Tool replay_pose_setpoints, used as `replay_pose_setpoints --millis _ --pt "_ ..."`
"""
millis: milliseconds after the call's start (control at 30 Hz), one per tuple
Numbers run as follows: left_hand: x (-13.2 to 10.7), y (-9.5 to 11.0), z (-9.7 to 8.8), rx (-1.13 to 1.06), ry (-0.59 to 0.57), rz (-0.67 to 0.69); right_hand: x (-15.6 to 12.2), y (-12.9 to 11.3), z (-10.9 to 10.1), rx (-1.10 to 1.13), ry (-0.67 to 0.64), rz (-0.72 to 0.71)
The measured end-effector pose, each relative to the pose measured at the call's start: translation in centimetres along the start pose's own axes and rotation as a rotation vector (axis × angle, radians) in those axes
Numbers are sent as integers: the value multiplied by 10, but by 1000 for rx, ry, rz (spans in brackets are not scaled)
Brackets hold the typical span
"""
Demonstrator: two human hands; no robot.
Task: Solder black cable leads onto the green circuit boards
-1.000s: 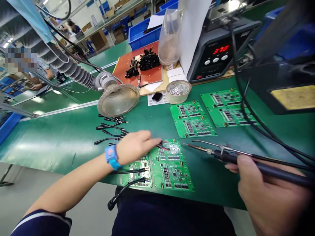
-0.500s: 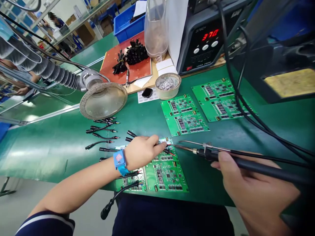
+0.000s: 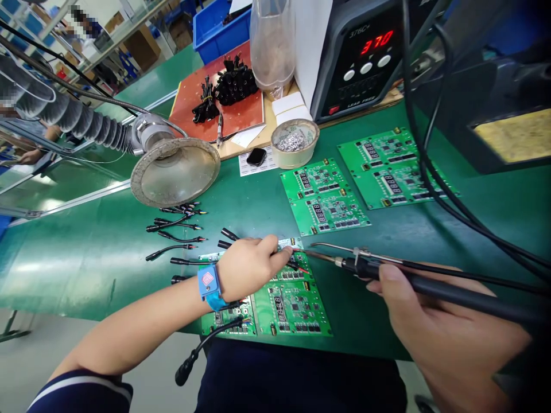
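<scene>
My left hand (image 3: 252, 265), with a blue wrist strap (image 3: 209, 282), is closed in a pinch on a short black cable at the upper edge of a green circuit board (image 3: 297, 307). The fingers hide most of that cable; a red wire shows by the fingertips. In my right hand (image 3: 447, 327) is a soldering iron (image 3: 387, 275) with a thin feed tube clamped along it. Its tip points left and meets the board edge close to my left fingertips. Another black cable (image 3: 200, 347) hangs off the board at the lower left.
Further circuit boards (image 3: 325, 198) lie behind, by a round tub (image 3: 295, 143) of silvery bits. Several loose black cables (image 3: 176, 235) lie at left, under a fume extractor hood (image 3: 176, 172). The soldering station (image 3: 361, 63) reads 370. Black cords (image 3: 430, 172) hang at right.
The view has shifted slightly, so the things at the back appear a little displaced. Both hands keep nearly the same position, and the iron's tip stays by the left fingertips.
</scene>
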State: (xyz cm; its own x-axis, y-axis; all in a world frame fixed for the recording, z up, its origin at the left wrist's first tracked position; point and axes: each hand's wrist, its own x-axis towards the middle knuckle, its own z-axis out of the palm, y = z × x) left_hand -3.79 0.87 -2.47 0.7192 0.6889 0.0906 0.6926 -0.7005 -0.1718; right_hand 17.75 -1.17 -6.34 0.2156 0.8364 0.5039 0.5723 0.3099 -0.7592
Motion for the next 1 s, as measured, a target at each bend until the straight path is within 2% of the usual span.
replay_pose_setpoints --millis 300,533,767,1000 --pt "3 0 -4 6 -7 14 -3 0 -1 20 -18 65" --pt "4 0 -7 19 -48 31 -5 -1 -2 13 66 227" --pt "4 2 -8 36 -38 43 -3 -2 1 18 -17 146" --pt "4 8 -6 72 1 76 -5 0 0 35 -26 100"
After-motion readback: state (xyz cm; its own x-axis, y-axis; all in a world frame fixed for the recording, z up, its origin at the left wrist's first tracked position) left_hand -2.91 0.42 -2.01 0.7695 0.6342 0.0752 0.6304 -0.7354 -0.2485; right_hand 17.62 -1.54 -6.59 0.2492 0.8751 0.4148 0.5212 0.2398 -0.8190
